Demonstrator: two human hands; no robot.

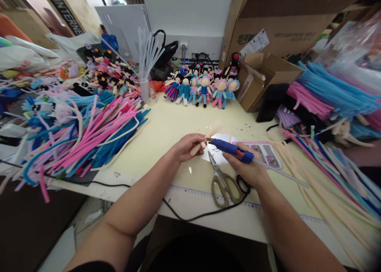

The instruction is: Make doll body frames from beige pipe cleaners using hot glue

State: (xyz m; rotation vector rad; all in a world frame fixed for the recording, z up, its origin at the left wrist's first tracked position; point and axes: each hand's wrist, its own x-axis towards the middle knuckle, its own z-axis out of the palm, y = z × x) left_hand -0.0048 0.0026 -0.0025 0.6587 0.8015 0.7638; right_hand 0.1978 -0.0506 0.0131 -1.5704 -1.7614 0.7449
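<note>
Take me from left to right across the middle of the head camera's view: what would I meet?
Pile of pink and blue fuzzy stems → left grip → blue glue gun → loose multicoloured stems.

A worker's left hand (190,147) and right hand (250,168) — both bare — join 2 uncovered forearms (151,184). A black sleeve (92,267), plain with a curved hem, ends above the left elbow (120,226), where the bend shows a soft crease. At bottom center, a rounded black shape (205,254) — seemingly clothing — is too dark to show seams or fabric.
</note>
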